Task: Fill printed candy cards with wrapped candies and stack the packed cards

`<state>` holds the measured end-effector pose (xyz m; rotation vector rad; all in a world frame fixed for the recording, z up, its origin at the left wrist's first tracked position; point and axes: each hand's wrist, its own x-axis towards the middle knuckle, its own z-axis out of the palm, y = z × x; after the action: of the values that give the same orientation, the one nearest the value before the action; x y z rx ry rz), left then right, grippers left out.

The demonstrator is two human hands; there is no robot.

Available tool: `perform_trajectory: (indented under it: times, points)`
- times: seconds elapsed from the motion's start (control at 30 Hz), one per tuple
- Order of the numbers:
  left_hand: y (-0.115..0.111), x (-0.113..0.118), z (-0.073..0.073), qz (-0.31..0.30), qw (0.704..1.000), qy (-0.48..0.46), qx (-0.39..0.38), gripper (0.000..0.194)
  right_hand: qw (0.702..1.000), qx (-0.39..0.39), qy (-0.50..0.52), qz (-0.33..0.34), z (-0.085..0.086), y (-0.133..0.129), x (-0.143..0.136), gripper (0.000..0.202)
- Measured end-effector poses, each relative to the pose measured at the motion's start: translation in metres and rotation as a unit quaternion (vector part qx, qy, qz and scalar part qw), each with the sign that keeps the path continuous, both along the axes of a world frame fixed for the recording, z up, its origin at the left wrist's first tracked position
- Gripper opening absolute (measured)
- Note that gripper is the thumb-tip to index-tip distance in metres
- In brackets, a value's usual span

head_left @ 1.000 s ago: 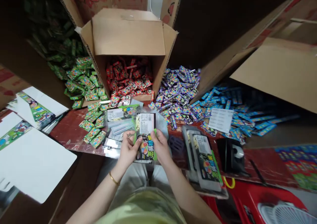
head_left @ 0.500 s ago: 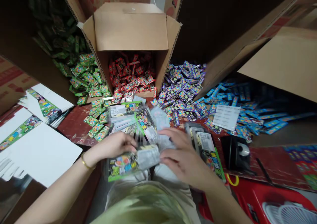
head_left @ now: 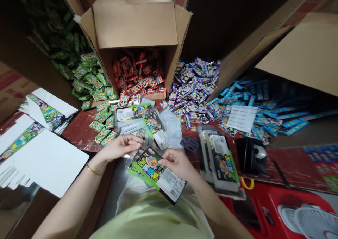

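Low in front of my body, my right hand (head_left: 177, 161) pinches black and green printed cards (head_left: 155, 170) that overlap and slant down to the right. My left hand (head_left: 123, 147) is closed, thumb against fingers, on the edge of a clear plastic sleeve (head_left: 128, 160). That sleeve lies partly behind the cards, so whether any card is inside it I cannot tell. Just beyond my hands, another printed card (head_left: 155, 126) rests on a heap of clear sleeves (head_left: 171, 124). A small dark purple block (head_left: 189, 144) sits beyond my right wrist.
Small green packets (head_left: 92, 79), red packets (head_left: 139, 77), purple packets (head_left: 195, 87) and blue packets (head_left: 277, 115) spill from cardboard boxes (head_left: 136, 26). White cards (head_left: 52, 158) lie left. Stacked sleeved cards (head_left: 224, 161), a black tape dispenser (head_left: 249, 158) and a red stool (head_left: 264, 200) are right.
The cards between my hands have turned from nearly level to a slant. My right hand has moved down and left onto them, uncovering the purple block. My left hand has shifted slightly up.
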<state>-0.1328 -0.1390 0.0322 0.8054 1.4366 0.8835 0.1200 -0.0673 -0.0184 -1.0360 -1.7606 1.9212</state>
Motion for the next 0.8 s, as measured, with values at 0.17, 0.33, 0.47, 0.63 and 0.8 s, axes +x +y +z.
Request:
perform_trajectory:
  times: [0.17,0.33,0.47,0.63,0.8]
  points:
    - [0.013,0.032,-0.005,0.021,0.992,0.106,0.058,0.04,0.999,0.014,0.017,-0.031,-0.004,-0.008,-0.012,0.022]
    - [0.025,0.022,0.001,0.004,0.996,0.07,0.064,0.043,0.995,-0.005,0.054,-0.08,-0.002,0.0,-0.02,0.031]
    - [0.013,0.026,-0.004,0.137,0.986,-0.048,0.083,0.064,0.981,-0.046,0.079,-0.172,-0.007,0.012,-0.02,0.03]
    - [-0.007,0.087,-0.04,0.145,0.985,0.005,0.089,0.047,0.985,0.066,0.019,-0.161,-0.007,0.002,-0.028,0.03]
    - [-0.021,0.1,-0.062,0.162,0.984,-0.003,0.07,0.043,0.962,0.253,-0.069,-0.075,-0.002,0.001,-0.033,0.053]
